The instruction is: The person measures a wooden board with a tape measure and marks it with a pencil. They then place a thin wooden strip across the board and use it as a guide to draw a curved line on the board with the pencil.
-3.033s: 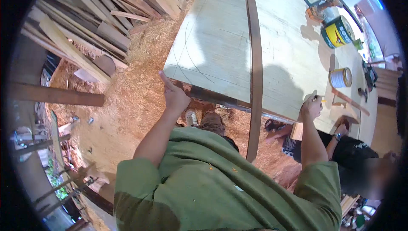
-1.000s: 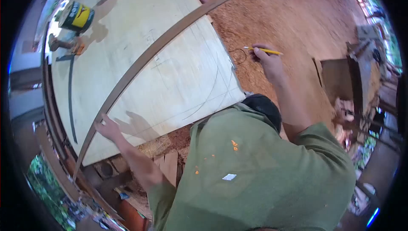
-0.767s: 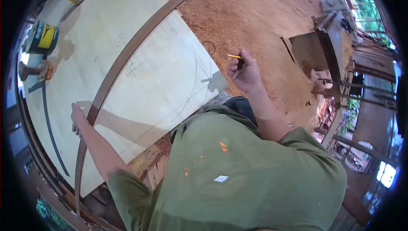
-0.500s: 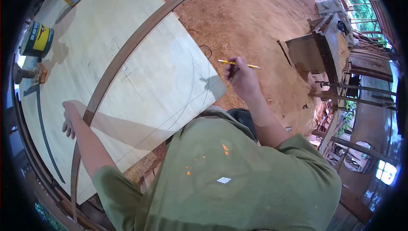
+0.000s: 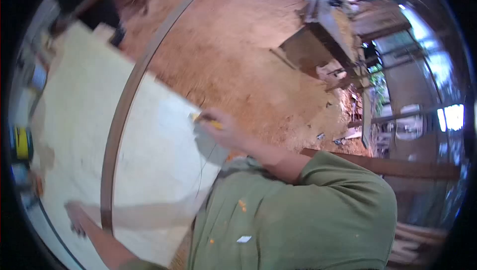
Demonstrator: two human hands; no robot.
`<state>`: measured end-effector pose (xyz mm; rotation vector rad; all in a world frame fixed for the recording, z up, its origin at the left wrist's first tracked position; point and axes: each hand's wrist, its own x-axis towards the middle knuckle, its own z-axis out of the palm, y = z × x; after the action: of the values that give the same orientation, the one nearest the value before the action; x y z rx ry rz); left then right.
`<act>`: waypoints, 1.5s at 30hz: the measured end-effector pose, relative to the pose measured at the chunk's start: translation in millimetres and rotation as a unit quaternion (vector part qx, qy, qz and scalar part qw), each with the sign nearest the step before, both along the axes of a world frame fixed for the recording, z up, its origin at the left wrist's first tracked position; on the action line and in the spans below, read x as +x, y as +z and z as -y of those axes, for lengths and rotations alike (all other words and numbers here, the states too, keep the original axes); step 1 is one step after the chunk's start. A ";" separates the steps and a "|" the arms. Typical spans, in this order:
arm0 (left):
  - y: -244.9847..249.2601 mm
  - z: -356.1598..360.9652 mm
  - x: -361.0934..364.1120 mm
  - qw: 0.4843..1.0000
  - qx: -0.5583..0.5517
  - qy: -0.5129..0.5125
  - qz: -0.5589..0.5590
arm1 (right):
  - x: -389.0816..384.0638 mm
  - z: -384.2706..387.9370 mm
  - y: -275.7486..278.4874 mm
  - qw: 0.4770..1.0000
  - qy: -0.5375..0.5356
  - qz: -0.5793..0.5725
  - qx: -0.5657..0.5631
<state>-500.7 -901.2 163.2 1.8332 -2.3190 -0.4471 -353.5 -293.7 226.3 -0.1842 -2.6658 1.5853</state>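
A pale wooden board (image 5: 149,160) lies before me, with thin curved pencil lines near its right corner. My right hand (image 5: 221,130) is closed around a yellow pencil (image 5: 215,124), over the board's right edge. My left hand (image 5: 75,218), slightly blurred, is at the board's left side with its fingers apart and nothing in them. A long brown wooden strip (image 5: 119,116) runs across the board and sticks out past its far edge. My left forearm passes over the strip's near end.
At the left edge stand a tin with a yellow label (image 5: 21,143) and a whitish tub (image 5: 39,77). A thin dark strip (image 5: 57,232) lies along the board's left side. Beyond the board is reddish bare ground (image 5: 238,46), with a wooden box-like structure (image 5: 310,46) farther off.
My right hand has moved with the pencil from beside the board to over its right edge. The view has turned rightward; my left hand stays on the board's left side.
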 end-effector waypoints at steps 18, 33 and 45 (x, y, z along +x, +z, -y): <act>2.6 1.0 6.7 0.997 -0.019 0.069 0.004 | -21.9 21.7 4.6 0.993 0.003 -0.093 0.073; 2.3 5.7 5.2 0.998 -0.024 0.053 0.014 | -9.8 23.5 1.5 0.988 0.019 -0.116 0.099; 5.7 7.7 5.4 0.999 0.008 0.046 0.021 | -24.7 28.5 5.0 0.992 0.000 -0.084 0.090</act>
<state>-495.3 -908.9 168.8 1.9652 -2.2524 -0.4208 -378.2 -322.2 231.3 -0.0424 -2.6564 1.2859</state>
